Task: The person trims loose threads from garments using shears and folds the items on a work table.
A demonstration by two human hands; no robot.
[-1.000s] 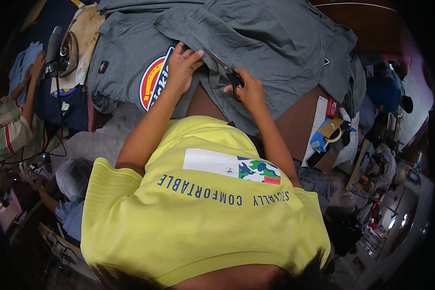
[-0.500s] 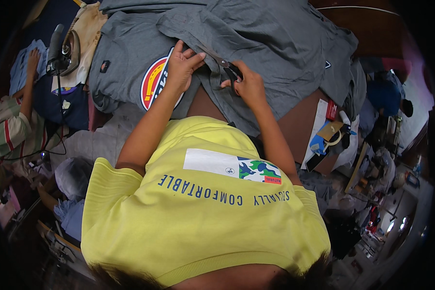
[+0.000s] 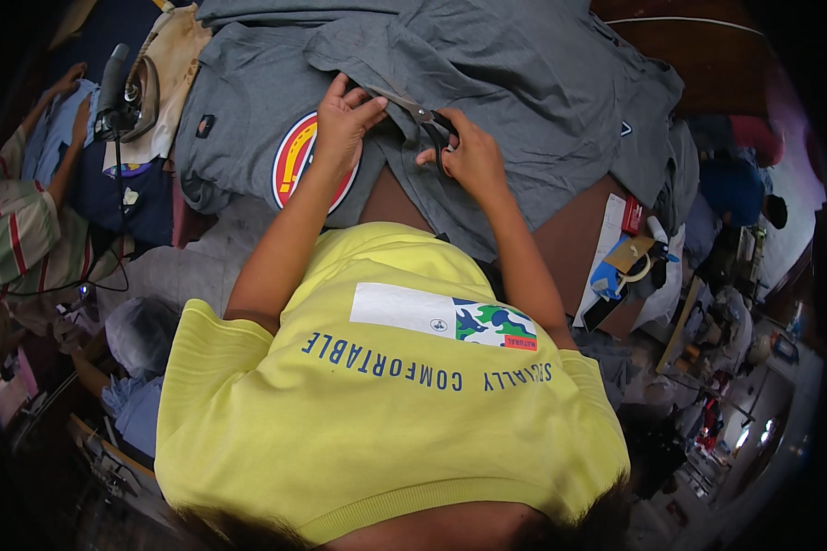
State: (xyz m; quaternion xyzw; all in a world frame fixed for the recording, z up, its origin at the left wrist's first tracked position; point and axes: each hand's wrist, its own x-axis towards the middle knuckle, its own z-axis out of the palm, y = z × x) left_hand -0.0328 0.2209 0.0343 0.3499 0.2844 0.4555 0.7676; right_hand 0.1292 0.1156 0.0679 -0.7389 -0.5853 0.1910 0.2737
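Note:
A grey T-shirt (image 3: pixel 487 83) with a round red, yellow and white print (image 3: pixel 294 161) lies spread in front of me. My left hand (image 3: pixel 343 127) is closed at a fold of the shirt, thumb and fingers pinching the cloth; its fingertips partly hide the grip. In my right hand (image 3: pixel 471 161) are black-handled scissors (image 3: pixel 424 116), fingers in the loops. Their metal blades point left along the fold, the tips close to my left thumb. Whether the blades touch the cloth I cannot tell.
An iron (image 3: pixel 133 106) with a cord rests on a stained cloth (image 3: pixel 176 55) at the left. Beside it, a co-worker's hands (image 3: pixel 75 96) handle light blue fabric. On the brown table (image 3: pixel 560 234) at the right lie a tape roll (image 3: pixel 636 268) and a red box (image 3: pixel 632 216).
My left hand has shifted slightly up and left, and the scissors have turned a little. At the far left, the co-worker's second hand has come into sight over the blue fabric.

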